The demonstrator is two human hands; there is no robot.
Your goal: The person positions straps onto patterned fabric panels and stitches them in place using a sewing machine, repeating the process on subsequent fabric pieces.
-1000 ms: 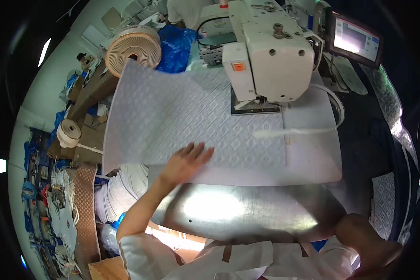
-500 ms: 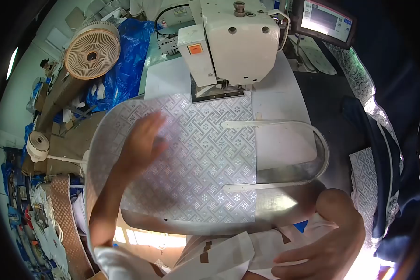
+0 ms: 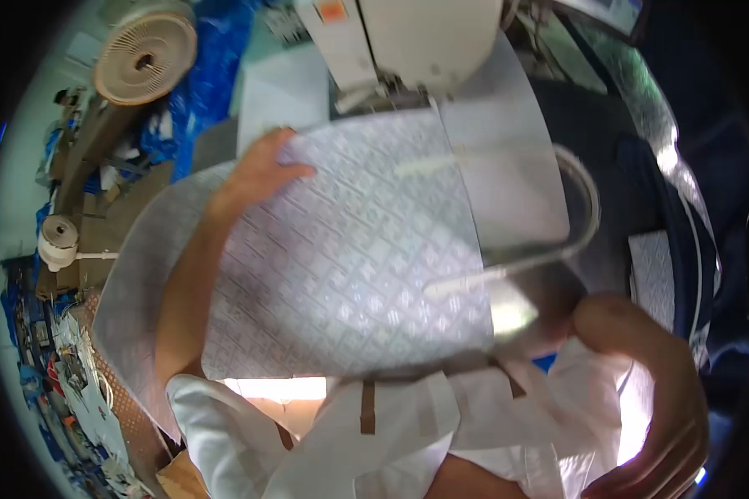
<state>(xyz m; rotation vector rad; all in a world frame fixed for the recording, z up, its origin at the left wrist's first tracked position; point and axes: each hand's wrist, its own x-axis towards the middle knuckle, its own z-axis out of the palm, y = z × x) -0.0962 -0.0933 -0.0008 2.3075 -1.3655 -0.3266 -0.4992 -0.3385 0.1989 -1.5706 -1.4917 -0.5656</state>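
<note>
A silver-grey patterned fabric panel (image 3: 358,241) lies on the table under the sewing machine head (image 3: 433,41). My left hand (image 3: 262,170) rests on the panel near its far left edge, thumb apart from the fingers. A pale U-shaped strap (image 3: 592,200) has both ends on the panel and loops out to the right. My right hand (image 3: 662,457) is low at the right, away from the panel, beside my white clothing. Its fingers stretch down and left, partly blurred and near the frame edge; I see nothing in them.
A round fan (image 3: 146,60) and blue plastic sheeting (image 3: 216,75) are at the back left. A white lamp-like fitting (image 3: 60,241) is on the left. A screen (image 3: 612,12) sits at the top right. Dark fabric (image 3: 666,216) and patterned pieces (image 3: 651,270) are at the right.
The view has tilted down and blurred. The panel's left side has shifted left and turned slightly. My left hand has come to its far edge; my right hand has moved right and lower.
</note>
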